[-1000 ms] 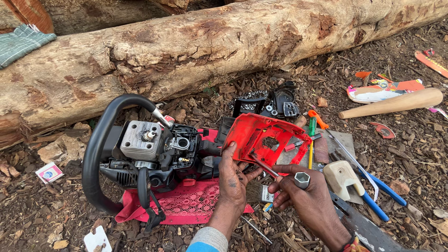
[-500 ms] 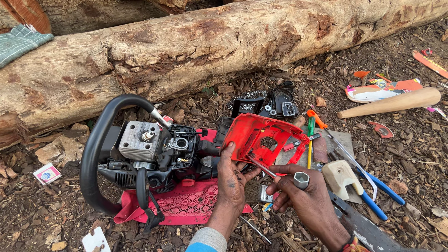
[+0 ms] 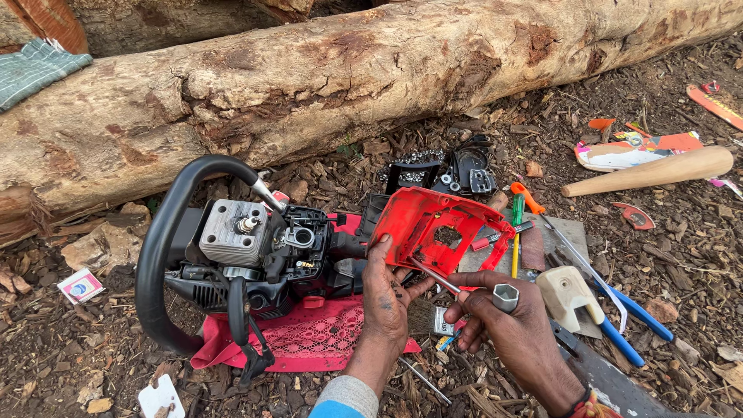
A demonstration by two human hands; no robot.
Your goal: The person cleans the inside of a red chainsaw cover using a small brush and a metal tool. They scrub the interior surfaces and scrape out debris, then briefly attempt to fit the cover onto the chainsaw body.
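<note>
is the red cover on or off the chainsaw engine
Off. The red cover is tilted up beside the engine, whose cylinder and carburettor lie bare; the left hand steadies it.

— What do we have around us here?
— We're outdoors in flat daylight, on dark ground [image 3: 681, 232] strewn with wood chips and bark. A big peeled log [image 3: 371, 85] runs from nine o'clock up to one o'clock.
— And beyond it?
— A checked cloth [image 3: 35, 70] lies at ten o'clock, beside reddish bark [image 3: 58, 23]. A pale wooden club [image 3: 658, 170] rests at three o'clock.
</note>
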